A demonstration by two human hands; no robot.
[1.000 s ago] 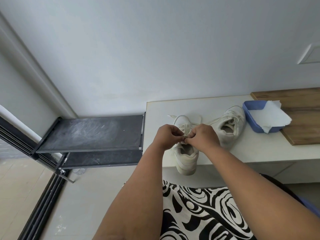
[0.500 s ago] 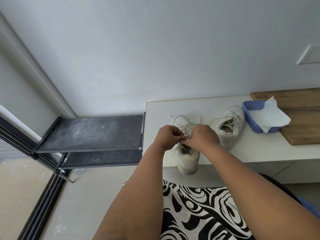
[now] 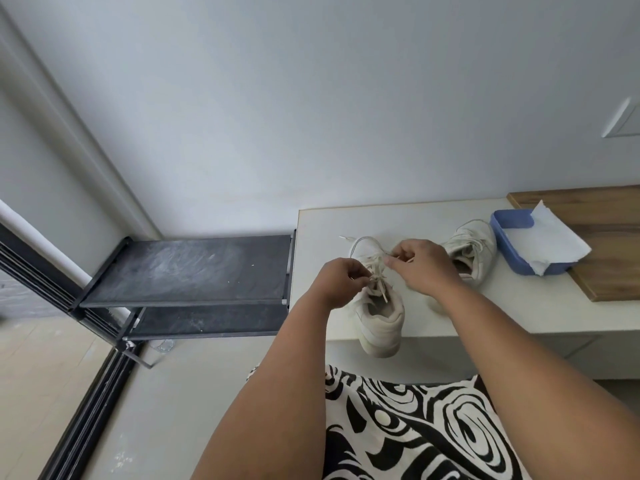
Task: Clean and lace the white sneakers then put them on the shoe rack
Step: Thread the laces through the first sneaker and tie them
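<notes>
One white sneaker stands on the pale counter, its heel hanging over the front edge. Its lace runs up from the eyelets between my hands. My left hand pinches one lace strand just left of the tongue. My right hand pinches the other strand, pulled up and to the right. The second white sneaker lies further right, partly hidden behind my right hand. The black shoe rack stands to the left of the counter, with two dusty shelves.
A blue tub with a white paper towel sits on the counter beside a wooden board. A black-and-white patterned cloth lies below my arms. A dark sliding-door track runs along the floor at left.
My hands were together over the sneaker's tongue; now they have moved apart, the right one up and to the right, drawing the lace out between them.
</notes>
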